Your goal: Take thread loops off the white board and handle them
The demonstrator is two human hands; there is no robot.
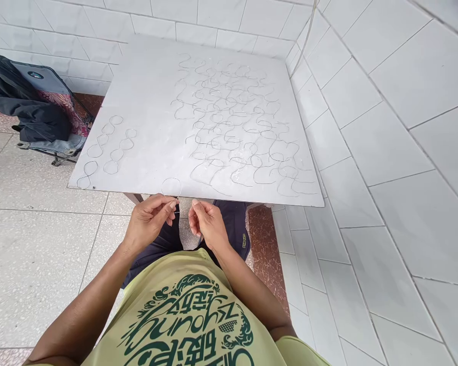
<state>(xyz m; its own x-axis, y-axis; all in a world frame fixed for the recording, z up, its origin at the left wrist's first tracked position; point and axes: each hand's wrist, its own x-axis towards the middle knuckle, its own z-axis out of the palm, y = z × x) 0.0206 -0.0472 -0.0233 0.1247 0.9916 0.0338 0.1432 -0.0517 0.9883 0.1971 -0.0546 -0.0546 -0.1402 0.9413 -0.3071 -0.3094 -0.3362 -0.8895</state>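
Over the near edge of a white flat board (137, 101), the left hand (148, 221) pinches a thin silver wire loop (171, 178) between thumb and fingers; the right hand (209, 223), fingertips gathered, sits just beside it, its hold unclear.

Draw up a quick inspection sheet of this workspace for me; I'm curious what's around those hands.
Surface: white board tabletop, its near edge just ahead of the hands.
Job's things: thin wire loop at the left hand; linked wire curls across the board; shorter wire chains at its left.
Clutter: dark bundle on a folding chair, on the floor at left.
Hands: left hand pinches the wire; right hand is pinched close by, its hold unclear.
Cables: thin pale cord past the board's far right corner.
Surroundings: white tiled wall; speckled tile floor.
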